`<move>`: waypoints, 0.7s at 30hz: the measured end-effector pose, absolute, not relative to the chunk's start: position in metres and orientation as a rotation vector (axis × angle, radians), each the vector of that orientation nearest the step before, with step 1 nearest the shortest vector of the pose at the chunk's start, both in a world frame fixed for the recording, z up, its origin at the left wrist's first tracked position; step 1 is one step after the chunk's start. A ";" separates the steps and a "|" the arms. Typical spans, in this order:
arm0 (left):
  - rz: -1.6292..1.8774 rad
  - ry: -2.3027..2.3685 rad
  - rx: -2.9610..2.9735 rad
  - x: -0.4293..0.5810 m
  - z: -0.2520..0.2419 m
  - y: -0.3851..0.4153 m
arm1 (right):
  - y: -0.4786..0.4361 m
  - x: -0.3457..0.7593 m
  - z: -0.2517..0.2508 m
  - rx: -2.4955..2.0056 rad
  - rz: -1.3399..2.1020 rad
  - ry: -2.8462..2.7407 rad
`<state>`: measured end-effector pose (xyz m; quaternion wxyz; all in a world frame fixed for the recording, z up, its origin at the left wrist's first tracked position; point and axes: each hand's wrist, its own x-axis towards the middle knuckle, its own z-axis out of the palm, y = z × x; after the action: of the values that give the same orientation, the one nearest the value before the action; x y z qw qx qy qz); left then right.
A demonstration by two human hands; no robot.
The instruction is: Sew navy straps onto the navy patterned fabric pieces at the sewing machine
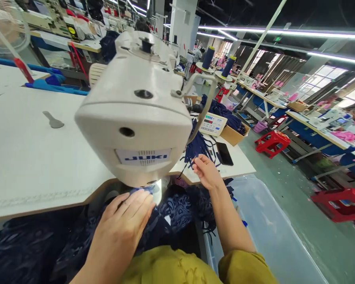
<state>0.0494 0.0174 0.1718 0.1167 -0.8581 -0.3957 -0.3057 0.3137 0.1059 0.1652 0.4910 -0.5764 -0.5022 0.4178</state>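
My left hand lies with stretched fingers on dark navy patterned lace fabric, right beneath the head of a white JUKI sewing machine. Its fingertips reach the lit spot under the machine head, where the needle is hidden. To the right of the machine, my right hand has its thumb and fingers pinched together at the edge of a bundle of thin navy straps. A strap appears to be between the fingertips, though it is small and partly hidden.
A black phone lies on the white tabletop beside the straps. Behind it are a control panel and a cardboard box of navy pieces. A clear plastic bin stands at my right, with red stools beyond.
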 end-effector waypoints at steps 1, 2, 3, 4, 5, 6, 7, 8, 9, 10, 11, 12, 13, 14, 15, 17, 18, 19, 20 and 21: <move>-0.929 -1.165 -2.549 0.047 0.171 0.017 | 0.097 0.299 0.166 -1.340 1.121 -1.212; -0.970 -1.178 -2.585 0.045 0.170 0.017 | 0.088 0.285 0.167 -1.244 1.283 -1.190; -1.012 -1.190 -2.623 0.042 0.168 0.018 | 0.081 0.273 0.167 -1.167 1.401 -1.184; -1.053 -1.204 -2.660 0.039 0.166 0.018 | 0.074 0.262 0.167 -1.107 1.482 -1.189; -1.091 -1.223 -2.693 0.036 0.164 0.018 | 0.070 0.253 0.167 -1.074 1.520 -1.205; -1.127 -1.245 -2.722 0.034 0.162 0.019 | 0.067 0.245 0.166 -1.073 1.509 -1.237; -1.162 -1.273 -2.745 0.031 0.161 0.019 | 0.065 0.239 0.165 -1.087 1.474 -1.266; -1.189 -1.304 -2.763 0.029 0.159 0.019 | 0.064 0.234 0.163 -1.101 1.432 -1.290; -1.203 -1.340 -2.774 0.027 0.158 0.020 | 0.063 0.231 0.161 -1.109 1.388 -1.307; -1.200 -1.367 -2.779 0.026 0.157 0.020 | 0.063 0.227 0.159 -1.111 1.346 -1.324; -1.179 -1.371 -2.783 0.026 0.157 0.020 | 0.063 0.225 0.156 -1.113 1.305 -1.341; -1.153 -1.356 -2.779 0.026 0.156 0.020 | 0.063 0.222 0.153 -1.115 1.269 -1.353; -1.127 -1.334 -2.770 0.026 0.156 0.020 | 0.063 0.220 0.151 -1.119 1.240 -1.357; -1.111 -1.313 -2.756 0.027 0.156 0.020 | 0.062 0.218 0.148 -1.124 1.219 -1.352; -1.108 -1.297 -2.737 0.028 0.156 0.020 | 0.061 0.216 0.147 -1.131 1.205 -1.338; -1.110 -1.278 -2.699 0.030 0.157 0.020 | 0.059 0.212 0.145 -1.138 1.190 -1.301; -1.105 -1.260 -2.687 0.031 0.157 0.020 | 0.058 0.210 0.145 -1.142 1.185 -1.287; -1.097 -1.232 -2.679 0.032 0.158 0.020 | 0.057 0.208 0.146 -1.146 1.183 -1.279; -1.091 -1.203 -2.672 0.033 0.159 0.020 | 0.056 0.207 0.146 -1.150 1.180 -1.272; -1.088 -1.180 -2.663 0.034 0.160 0.021 | 0.055 0.206 0.147 -1.152 1.176 -1.265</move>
<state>0.0337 0.0208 0.1603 0.0163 -0.8564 -0.3795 -0.3498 0.2064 0.0552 0.1474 0.5076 -0.4780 -0.5250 0.4881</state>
